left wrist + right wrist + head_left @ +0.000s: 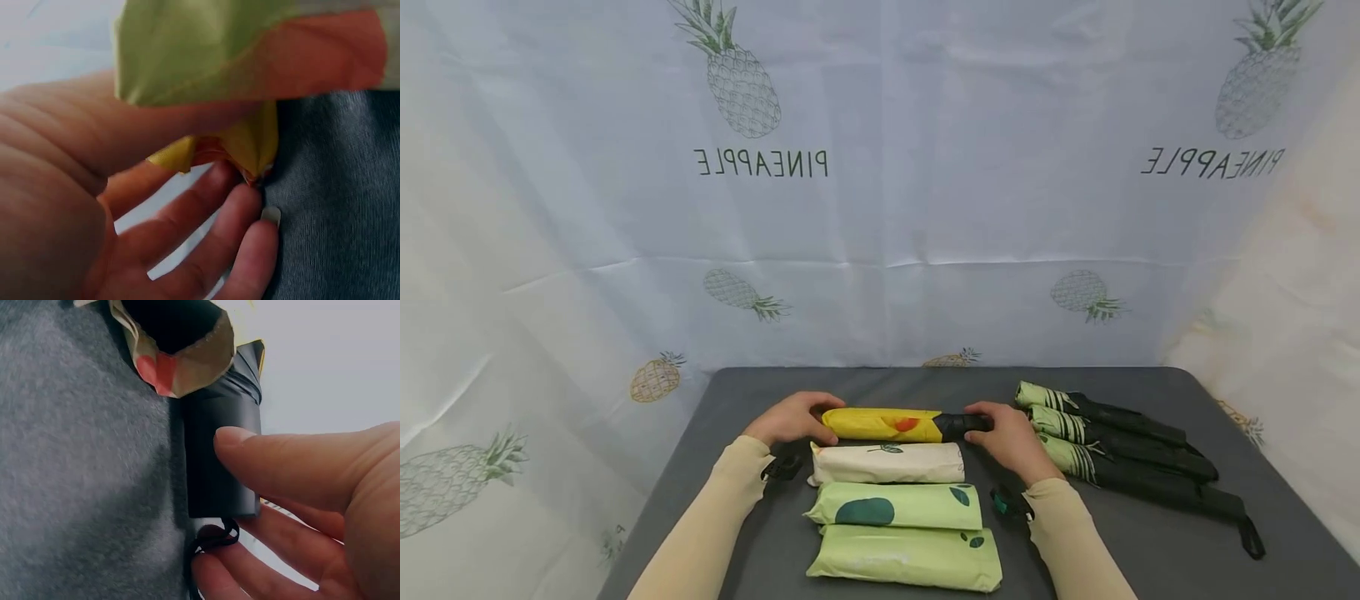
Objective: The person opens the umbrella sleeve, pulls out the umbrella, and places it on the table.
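A folded umbrella (880, 423), yellow with an orange-red patch, lies crosswise at the back of the row, its black handle (222, 459) to the right. My left hand (796, 418) holds its yellow left end; in the left wrist view the thumb is partly hidden and the fingers curl by the yellow fabric (250, 137). With my right hand (1011, 437) I grip the handle, thumb on its side and fingers behind, beside a black wrist loop (215, 539). Just in front lies a cream sleeve (887, 463) with a leaf print.
Two light green sleeves, a nearer one (906, 560) and a farther one (898, 506), lie in front of the cream one. Several black umbrellas with light green ends, one being the nearest (1157, 487), lie fanned at the right of the dark table (760, 383). A pineapple-print curtain (880, 208) hangs behind.
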Demonstrator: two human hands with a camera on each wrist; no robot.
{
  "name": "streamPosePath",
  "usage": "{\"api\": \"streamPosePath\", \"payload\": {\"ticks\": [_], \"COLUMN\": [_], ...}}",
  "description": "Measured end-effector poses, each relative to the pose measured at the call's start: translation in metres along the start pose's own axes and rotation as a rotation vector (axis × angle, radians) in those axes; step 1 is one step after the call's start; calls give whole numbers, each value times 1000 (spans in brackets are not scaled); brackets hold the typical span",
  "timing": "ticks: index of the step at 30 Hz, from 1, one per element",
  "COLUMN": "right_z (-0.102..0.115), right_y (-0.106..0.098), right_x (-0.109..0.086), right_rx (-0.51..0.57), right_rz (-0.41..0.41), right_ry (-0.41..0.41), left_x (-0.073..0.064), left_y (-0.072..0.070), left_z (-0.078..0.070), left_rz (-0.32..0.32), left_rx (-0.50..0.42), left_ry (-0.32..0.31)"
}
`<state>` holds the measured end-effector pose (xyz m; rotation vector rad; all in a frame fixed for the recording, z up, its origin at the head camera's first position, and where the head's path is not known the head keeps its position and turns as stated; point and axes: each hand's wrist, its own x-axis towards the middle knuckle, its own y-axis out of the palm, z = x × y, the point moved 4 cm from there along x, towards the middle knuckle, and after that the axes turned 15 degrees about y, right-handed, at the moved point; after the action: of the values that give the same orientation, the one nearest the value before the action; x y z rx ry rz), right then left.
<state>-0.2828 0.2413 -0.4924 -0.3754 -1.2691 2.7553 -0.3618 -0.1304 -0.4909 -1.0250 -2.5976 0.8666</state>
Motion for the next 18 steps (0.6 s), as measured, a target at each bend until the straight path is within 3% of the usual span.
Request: {"api": "streamPosePath", "payload": {"ticks": [9, 14, 18], "right_z": [-1, 1, 0], "right_y": [2, 5, 4], "right_x": [-2, -1, 0], "right_rx": [6, 11, 22], "right_rz": [-18, -22, -20], "right_ry": [16, 2, -26], "left_x": [6, 4, -1], "left_y": [4, 3, 0], "left_z": [-6, -6, -6], "left_rz": [17, -8, 11], "left_rx": [126, 167, 171], "left_ry": [-7, -8, 10]}}
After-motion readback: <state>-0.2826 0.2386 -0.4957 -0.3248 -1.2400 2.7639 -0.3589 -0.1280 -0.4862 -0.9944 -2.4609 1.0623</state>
